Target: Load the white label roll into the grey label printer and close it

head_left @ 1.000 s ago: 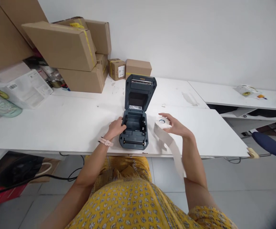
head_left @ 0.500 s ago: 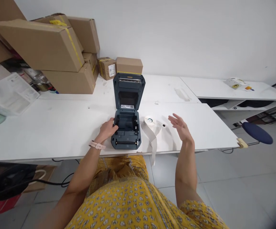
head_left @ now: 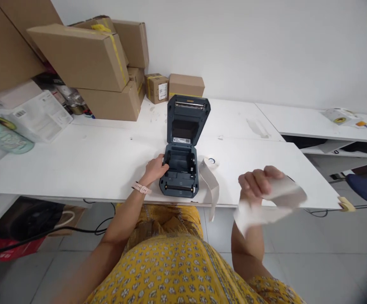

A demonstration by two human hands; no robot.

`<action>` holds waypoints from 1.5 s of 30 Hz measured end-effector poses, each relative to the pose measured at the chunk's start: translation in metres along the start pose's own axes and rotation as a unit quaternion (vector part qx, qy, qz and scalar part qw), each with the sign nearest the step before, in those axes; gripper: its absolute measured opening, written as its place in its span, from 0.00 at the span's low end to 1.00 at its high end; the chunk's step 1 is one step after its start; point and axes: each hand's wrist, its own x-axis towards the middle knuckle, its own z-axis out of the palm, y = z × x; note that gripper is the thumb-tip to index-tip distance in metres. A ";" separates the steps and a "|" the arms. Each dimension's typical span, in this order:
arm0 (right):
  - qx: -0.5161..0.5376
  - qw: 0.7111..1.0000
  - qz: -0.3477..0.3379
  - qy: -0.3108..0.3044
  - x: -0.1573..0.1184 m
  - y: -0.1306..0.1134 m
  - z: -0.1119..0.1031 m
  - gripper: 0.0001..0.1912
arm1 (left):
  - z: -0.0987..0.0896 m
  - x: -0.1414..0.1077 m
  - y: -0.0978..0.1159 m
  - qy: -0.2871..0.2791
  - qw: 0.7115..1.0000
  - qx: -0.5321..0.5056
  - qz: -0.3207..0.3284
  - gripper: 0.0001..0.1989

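A dark label printer (head_left: 179, 179) stands on the white table with its lid raised and its inner bay bare. My left hand (head_left: 155, 169) grips its left edge, thumb over the rim. Just right of the printer a roll of white labels (head_left: 211, 163) lies flat, its loose tail curling over the table's front edge. Farther right, my right hand (head_left: 256, 183) is closed on a strip of white label paper (head_left: 284, 194), which hangs in loops and is smeared by motion. A small dark spot shows behind that strip; I cannot tell what it is.
Cardboard boxes (head_left: 78, 59) are stacked at the back left, beside a white printed box (head_left: 40, 120) and a green bottle (head_left: 7, 135). Two smaller cartons (head_left: 186, 85) stand behind the printer. A white shelf unit (head_left: 313, 126) adjoins on the right, near a blue stool (head_left: 365, 191).
My right hand, open and bare before, has closed on the strip of label paper and lifted it off the table to the right. My left hand stays on the printer. The view has shifted left.
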 end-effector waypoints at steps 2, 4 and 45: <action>0.035 0.981 -0.032 -0.190 0.013 -0.020 0.034 0.46 | 0.001 0.001 -0.003 0.006 1.000 -0.024 0.002 0.28; 0.019 0.950 -0.069 -0.305 0.029 -0.043 0.074 0.42 | 0.004 0.000 -0.005 0.014 0.998 -0.056 0.001 0.28; -0.427 0.855 -0.177 -0.233 0.059 -0.022 0.151 0.21 | 0.042 -0.032 -0.011 0.219 0.928 -0.210 0.215 0.27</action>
